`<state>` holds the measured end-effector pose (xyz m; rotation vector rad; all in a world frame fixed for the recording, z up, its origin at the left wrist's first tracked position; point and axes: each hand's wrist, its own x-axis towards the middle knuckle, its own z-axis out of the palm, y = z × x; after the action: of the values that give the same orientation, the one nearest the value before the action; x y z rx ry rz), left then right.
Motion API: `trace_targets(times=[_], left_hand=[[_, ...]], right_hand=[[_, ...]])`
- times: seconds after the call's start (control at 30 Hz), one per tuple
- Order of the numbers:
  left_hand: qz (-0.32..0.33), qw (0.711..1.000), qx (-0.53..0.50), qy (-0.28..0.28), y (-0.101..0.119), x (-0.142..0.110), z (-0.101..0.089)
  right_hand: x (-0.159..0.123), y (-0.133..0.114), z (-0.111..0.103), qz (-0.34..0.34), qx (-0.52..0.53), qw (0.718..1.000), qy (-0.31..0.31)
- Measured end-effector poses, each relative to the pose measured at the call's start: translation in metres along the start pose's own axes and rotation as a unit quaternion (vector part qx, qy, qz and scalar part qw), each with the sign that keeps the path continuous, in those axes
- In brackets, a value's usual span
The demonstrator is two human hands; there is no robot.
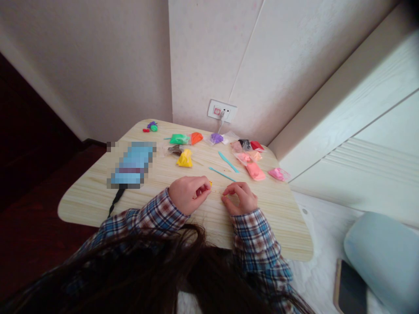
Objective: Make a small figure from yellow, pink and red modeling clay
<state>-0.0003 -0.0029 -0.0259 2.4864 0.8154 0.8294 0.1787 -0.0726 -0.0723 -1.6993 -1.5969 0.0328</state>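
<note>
At wood-grain tbl (pixel 278 231) by wall (pixel 203 56), L hand (pixel 187 194) holds yellow bit (pixel 211 183)

Near frame centre, the left hand (pixel 186 192) pinches a small yellow piece (pixel 211 183); the right hand (pixel 242 199), just beside it, curls thumb toward forefinger. Above them on the wood-grain table (pixel 85 200), two light-blue modelling tools (pixel 228 162) lie between a yellow clay bag (pixel 185 158) and a salmon-pink clay bag (pixel 255 171).
</note>
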Motion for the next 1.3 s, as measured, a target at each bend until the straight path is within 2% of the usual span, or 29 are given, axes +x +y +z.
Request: trace_targets(times=[0.47, 0.73, 1.0, 1.3], left_hand=[[0.0, 1.0, 0.003, -0.006, 0.0, 0.0, 0.001], [0.008, 1.0, -0.001, -0.013, -0.001, -0.001, 0.0], [0.025, 1.0, -0.011, -0.013, -0.002, 0.001, -0.001], [0.038, 0.999, -0.028, -0.005, -0.003, 0.001, -0.001]], right_hand=[[-0.001, 0.003, 0.001, 0.001, -0.007, 1.0, -0.013], [0.008, -0.012, -0.012, -0.048, 0.057, 0.995, 0.069], [0.01, -0.034, 0.0, -0.057, 0.118, 0.991, 0.016], [0.008, -0.036, 0.004, -0.046, 0.123, 0.991, 0.012]])
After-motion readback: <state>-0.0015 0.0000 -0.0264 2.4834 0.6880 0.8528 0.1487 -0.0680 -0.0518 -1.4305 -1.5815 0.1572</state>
